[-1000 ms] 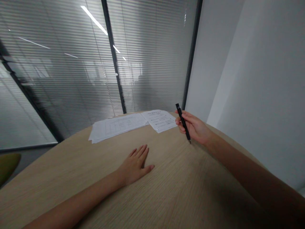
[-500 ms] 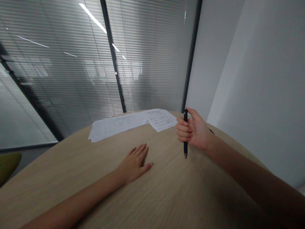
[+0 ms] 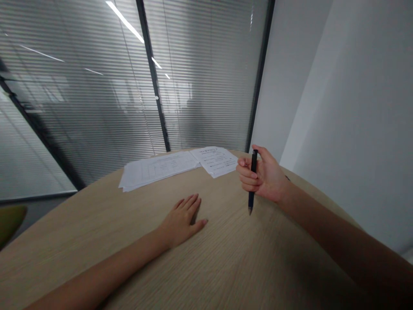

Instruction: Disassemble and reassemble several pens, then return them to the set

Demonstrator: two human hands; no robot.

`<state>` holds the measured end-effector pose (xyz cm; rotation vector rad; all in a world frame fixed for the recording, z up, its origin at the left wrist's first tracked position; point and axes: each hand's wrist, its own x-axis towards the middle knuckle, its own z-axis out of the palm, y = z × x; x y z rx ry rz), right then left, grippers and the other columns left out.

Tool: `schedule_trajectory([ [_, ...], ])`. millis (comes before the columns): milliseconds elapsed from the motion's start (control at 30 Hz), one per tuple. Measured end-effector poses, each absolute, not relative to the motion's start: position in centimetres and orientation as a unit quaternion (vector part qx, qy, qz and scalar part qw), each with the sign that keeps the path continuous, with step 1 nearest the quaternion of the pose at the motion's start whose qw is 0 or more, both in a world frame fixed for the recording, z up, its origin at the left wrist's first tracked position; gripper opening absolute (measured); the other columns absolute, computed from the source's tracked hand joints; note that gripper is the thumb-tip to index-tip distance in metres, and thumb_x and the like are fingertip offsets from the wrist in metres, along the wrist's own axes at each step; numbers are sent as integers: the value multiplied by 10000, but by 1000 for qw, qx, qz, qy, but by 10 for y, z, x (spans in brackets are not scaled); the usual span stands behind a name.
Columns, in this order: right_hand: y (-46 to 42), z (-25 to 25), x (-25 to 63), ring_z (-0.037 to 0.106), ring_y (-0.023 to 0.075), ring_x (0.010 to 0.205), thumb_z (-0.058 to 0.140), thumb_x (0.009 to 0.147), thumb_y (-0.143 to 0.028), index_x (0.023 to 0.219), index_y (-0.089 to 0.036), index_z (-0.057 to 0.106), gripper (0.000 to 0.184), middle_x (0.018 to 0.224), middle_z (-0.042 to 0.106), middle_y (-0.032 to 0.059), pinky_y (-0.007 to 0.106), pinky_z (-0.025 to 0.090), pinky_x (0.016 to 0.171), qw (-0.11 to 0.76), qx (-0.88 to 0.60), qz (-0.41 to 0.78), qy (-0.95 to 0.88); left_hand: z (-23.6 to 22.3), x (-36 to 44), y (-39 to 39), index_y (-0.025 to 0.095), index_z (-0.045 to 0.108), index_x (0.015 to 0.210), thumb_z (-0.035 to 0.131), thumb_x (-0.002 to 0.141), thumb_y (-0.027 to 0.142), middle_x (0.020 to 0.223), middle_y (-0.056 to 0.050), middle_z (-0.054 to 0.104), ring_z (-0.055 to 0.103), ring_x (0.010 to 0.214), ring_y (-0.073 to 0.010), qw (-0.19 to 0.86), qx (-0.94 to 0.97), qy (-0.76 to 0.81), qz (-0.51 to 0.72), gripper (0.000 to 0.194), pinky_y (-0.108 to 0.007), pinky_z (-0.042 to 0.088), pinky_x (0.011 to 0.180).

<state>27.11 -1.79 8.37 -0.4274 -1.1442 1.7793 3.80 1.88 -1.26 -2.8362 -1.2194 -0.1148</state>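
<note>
My left hand [image 3: 182, 220] lies flat and open on the light wooden table [image 3: 97, 241], palm down, fingers pointing away from me. To its right, my right hand [image 3: 263, 176] is raised a little above the table, its fingers curled around a black pen [image 3: 252, 181]. The pen stands almost upright with its tip pointing down, just above the tabletop. Printed white papers [image 3: 161, 168] lie spread along the far edge of the table, beyond both hands.
The table is round-edged and ends just behind the papers. A glass partition with closed blinds [image 3: 97, 86] stands behind it, and a plain white wall [image 3: 348, 107] runs along the right. A green seat [image 3: 11, 219] shows at the far left.
My right hand turned the pen from a slant to nearly upright, tip down, and drew slightly toward me. My left hand has stayed flat in place.
</note>
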Motion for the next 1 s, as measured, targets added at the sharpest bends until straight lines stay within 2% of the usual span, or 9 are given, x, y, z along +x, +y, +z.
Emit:
schedule_trajectory([
  [167, -18, 83, 272, 117, 59, 295, 98, 828, -477, 620, -162, 502, 553, 372, 265, -72, 178, 150, 294, 472, -169, 731, -462, -13, 38, 19, 48, 298, 1279, 266, 805, 539, 1349, -165, 258, 236, 1239, -235, 27, -918, -394, -40, 682, -389, 206, 1002],
  [400, -14, 81, 273, 136, 46, 293, 60, 777, -639, 659, -152, 523, 682, 382, 296, -71, 168, 166, 297, 452, -175, 743, -461, -15, 37, 20, 70, 297, 1281, 274, 803, 536, 1354, -154, 254, 232, 1241, -228, 29, -918, -394, -41, 668, -387, 210, 1000],
  [533, -13, 81, 275, 140, 48, 293, 91, 798, -605, 648, -148, 527, 650, 379, 301, -68, 167, 168, 293, 464, -180, 738, -456, -14, 38, 19, 64, 297, 1281, 272, 803, 537, 1355, -158, 251, 228, 1242, -228, 27, -917, -397, -35, 672, -386, 204, 1002],
  [733, -15, 81, 275, 103, 60, 294, 136, 820, -483, 558, -160, 502, 555, 338, 226, -76, 172, 167, 283, 523, -172, 711, -437, -13, 38, 19, 50, 305, 1275, 281, 801, 534, 1350, -165, 259, 241, 1237, -235, 26, -917, -395, -36, 678, -386, 214, 999],
  [1000, -14, 82, 276, 130, 52, 295, 155, 806, -553, 617, -147, 544, 593, 365, 289, -68, 170, 152, 291, 502, -170, 717, -453, -12, 39, 18, 47, 308, 1273, 284, 803, 523, 1347, -164, 266, 239, 1237, -235, 25, -917, -396, -38, 670, -388, 211, 1001],
])
